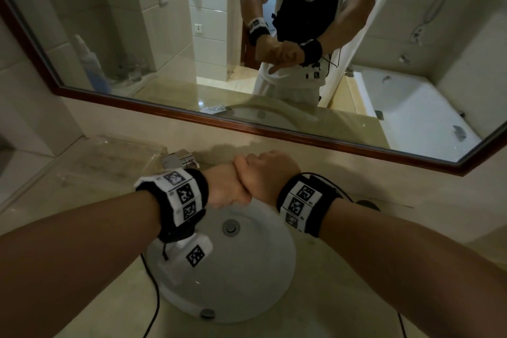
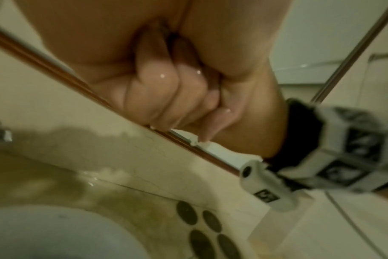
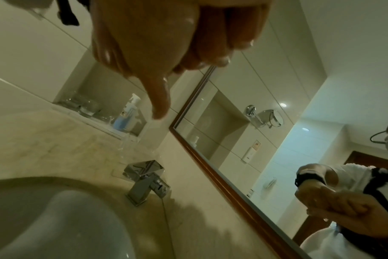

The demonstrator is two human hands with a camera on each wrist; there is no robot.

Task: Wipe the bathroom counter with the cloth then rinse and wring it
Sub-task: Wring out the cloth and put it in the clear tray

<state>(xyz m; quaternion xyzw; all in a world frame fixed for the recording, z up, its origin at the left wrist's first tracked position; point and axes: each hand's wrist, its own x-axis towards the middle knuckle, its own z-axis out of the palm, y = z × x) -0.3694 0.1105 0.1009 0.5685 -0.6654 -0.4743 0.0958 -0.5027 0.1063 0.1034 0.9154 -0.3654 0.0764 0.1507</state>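
Both hands meet above the back of the white sink basin (image 1: 247,277). My left hand (image 1: 223,186) and right hand (image 1: 264,173) are pressed knuckle to knuckle with their fingers curled in. The skin is wet and shiny on the curled fingers (image 2: 162,87) in the left wrist view. In the right wrist view the hand (image 3: 148,35) fills the top, with one digit (image 3: 159,103) pointing down. No cloth shows in any view; whether one is balled inside the fists is hidden. The beige stone counter (image 1: 356,288) surrounds the basin.
A square chrome faucet (image 3: 146,177) stands behind the basin, left of the hands. A wall niche holds a blue spray bottle (image 3: 125,115) and glasses (image 3: 86,108). A wood-framed mirror (image 1: 274,129) runs along the back. Dark oval spots (image 2: 199,227) lie right of the basin.
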